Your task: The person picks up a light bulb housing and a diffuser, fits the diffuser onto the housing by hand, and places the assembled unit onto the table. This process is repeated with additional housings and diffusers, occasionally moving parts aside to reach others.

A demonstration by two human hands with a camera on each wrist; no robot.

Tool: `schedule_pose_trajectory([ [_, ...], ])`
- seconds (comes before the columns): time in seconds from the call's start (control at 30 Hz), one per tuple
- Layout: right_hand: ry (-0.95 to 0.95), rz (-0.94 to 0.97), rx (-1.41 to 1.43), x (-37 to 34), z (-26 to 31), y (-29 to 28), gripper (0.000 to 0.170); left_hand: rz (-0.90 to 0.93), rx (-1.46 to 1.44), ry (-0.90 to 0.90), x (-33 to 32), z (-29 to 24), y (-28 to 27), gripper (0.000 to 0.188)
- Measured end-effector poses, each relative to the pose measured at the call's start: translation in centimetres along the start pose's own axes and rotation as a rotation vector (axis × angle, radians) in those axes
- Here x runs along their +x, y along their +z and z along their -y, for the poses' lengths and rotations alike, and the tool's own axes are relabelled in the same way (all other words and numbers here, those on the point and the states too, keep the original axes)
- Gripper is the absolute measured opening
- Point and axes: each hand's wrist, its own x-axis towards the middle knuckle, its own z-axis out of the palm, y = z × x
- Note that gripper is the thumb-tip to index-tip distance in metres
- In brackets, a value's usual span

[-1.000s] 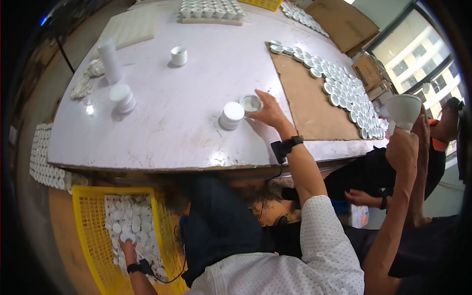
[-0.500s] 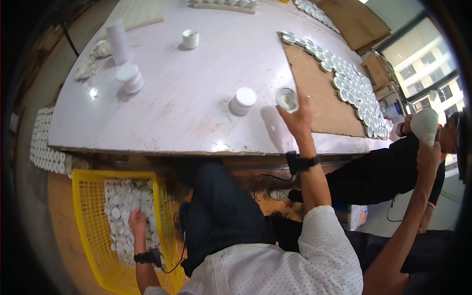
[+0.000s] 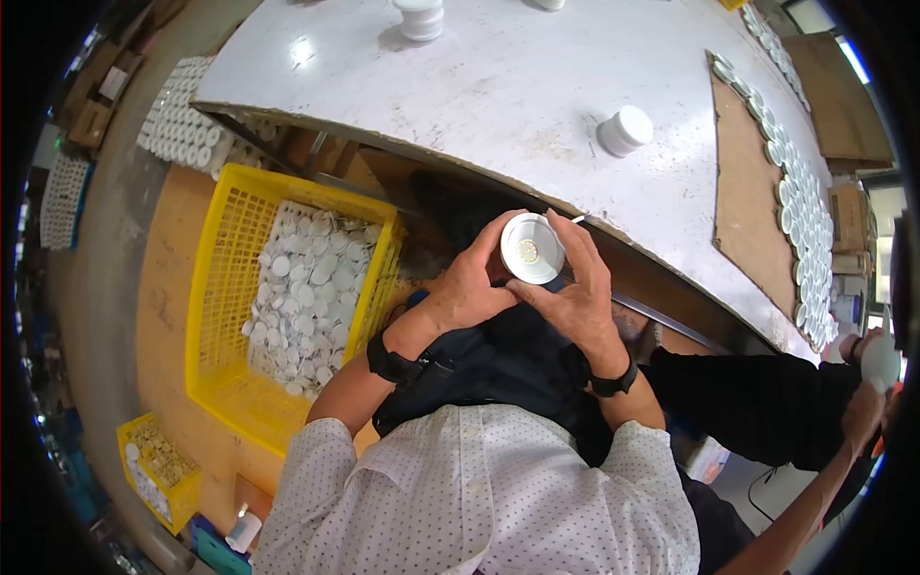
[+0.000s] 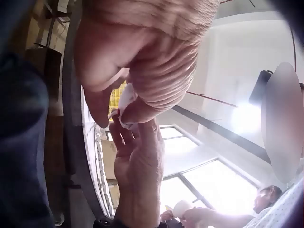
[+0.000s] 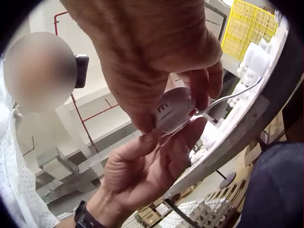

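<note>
In the head view both hands hold one round white lamp housing point(image 3: 533, 247) above the lap, its open face with a yellowish LED disc turned up. My left hand point(image 3: 471, 286) grips its left side, and my right hand point(image 3: 583, 287) curls round its right side. A short white wire shows by the right fingers. From the right wrist view, the housing point(image 5: 174, 110) has printing on its side and a wire leading off. The left wrist view shows only a sliver of the housing point(image 4: 126, 99) between the hands.
A yellow basket point(image 3: 199, 316) of white discs stands on the floor at left. On the table point(image 3: 517, 86) are a short white stack point(image 3: 628, 131), another stack point(image 3: 420, 19) and brown board point(image 3: 747, 211) with many white rings. Another person's arm point(image 3: 815, 498) is at lower right.
My left hand has come up from the yellow basket to the housing. My right hand has brought the housing off the table to above the lap. The head view has shifted.
</note>
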Motion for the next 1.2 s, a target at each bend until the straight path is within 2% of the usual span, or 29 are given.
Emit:
schedule_pose_trajectory([
  [0.13,0.087,0.067,0.11,-0.9,-0.1,1.0,0.079,-0.098,0.041,0.0,-1.1,1.0,-0.1,0.077],
  [0.2,0.11,0.083,0.136,-1.1,0.0,1.2,0.08,-0.169,0.204,0.045,-1.2,1.5,-0.1,0.075],
  [0.3,0.15,0.103,0.22,-1.2,-0.1,0.7,0.073,-0.193,0.133,0.041,-1.3,1.4,0.3,0.074],
  [0.37,0.31,0.143,0.372,-1.1,-0.2,-0.1,0.064,-0.189,0.185,0.054,-1.4,1.4,0.1,0.074],
  [0.4,0.311,0.088,0.396,-1.0,-0.3,-0.1,0.05,-0.185,0.238,0.067,-1.4,1.4,0.0,0.074],
  [0.43,0.314,0.085,0.395,-0.8,-0.7,-0.2,0.05,-0.182,0.236,0.065,-1.4,1.4,-0.1,0.074],
  [0.53,0.34,0.125,0.314,-0.4,-1.6,-0.4,0.031,-0.157,0.261,0.092,-1.3,1.9,-0.4,0.072],
  [0.73,0.325,0.208,0.198,0.2,-2.3,0.3,0.028,-0.144,0.262,0.122,-1.4,2.1,-0.8,0.069],
  [0.93,0.434,0.22,0.288,0.1,-2.5,1.3,0.022,-0.138,0.291,0.115,-1.5,2.2,-1.1,0.067],
  [1.2,0.459,0.205,0.258,-0.1,-2.7,1.9,0.02,-0.126,0.298,0.087,-1.5,2.6,-1.1,0.067],
])
